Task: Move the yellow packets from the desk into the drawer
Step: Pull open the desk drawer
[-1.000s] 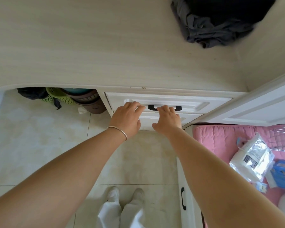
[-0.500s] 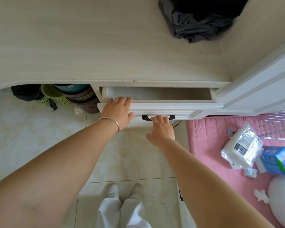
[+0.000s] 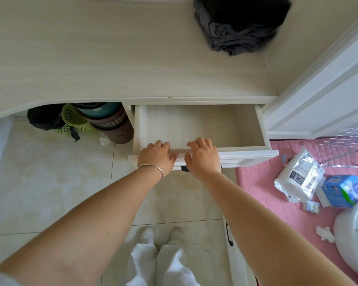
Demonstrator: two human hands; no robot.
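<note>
The white drawer (image 3: pixel 246 154) under the pale wooden desk (image 3: pixel 112 58) stands pulled far out, and its inside (image 3: pixel 194 122) is bare. My left hand (image 3: pixel 156 156), with a bracelet on the wrist, grips the top edge of the drawer front. My right hand (image 3: pixel 204 156) grips the same edge just beside it, above the black handle. No yellow packet shows anywhere in the head view.
A heap of dark clothes (image 3: pixel 236 27) lies at the desk's back right. Green baskets and brown bins (image 3: pixel 103 122) sit under the desk on the left. A white bag (image 3: pixel 298 178) and a blue box (image 3: pixel 343 189) lie on a pink mat at right.
The drawer went from shut to far out. Both hands moved from the handle area to the top edge of its front and came toward me.
</note>
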